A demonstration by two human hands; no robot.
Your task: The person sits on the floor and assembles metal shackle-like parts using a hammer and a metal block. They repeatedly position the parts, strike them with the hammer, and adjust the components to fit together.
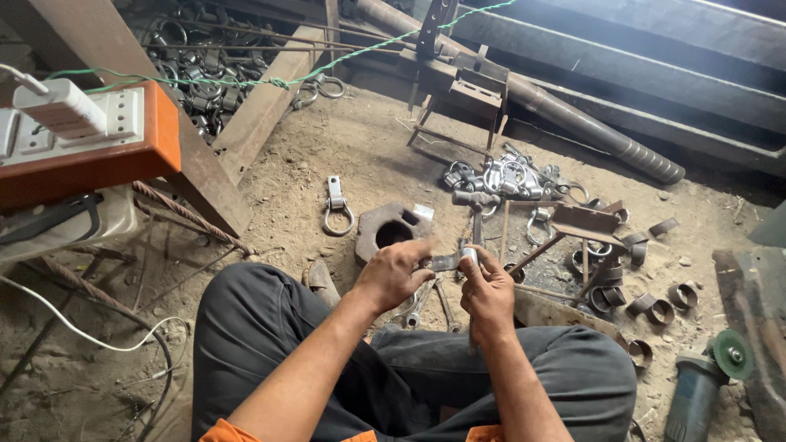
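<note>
Two hands, left (395, 272) and right (486, 284), meet above the dirt floor (327, 164), each grip closed on one small metal clamp (449, 261) held between them, just in front of the knees. One rusty block (387, 230) with a round hole lies just beyond the left hand, one loose shackle (336, 205) farther left, and one hammer (476, 206) beyond the clamp. One grinder (704, 383) with a green disc lies at lower right; one white power strip (74, 119) sits at upper left.
</note>
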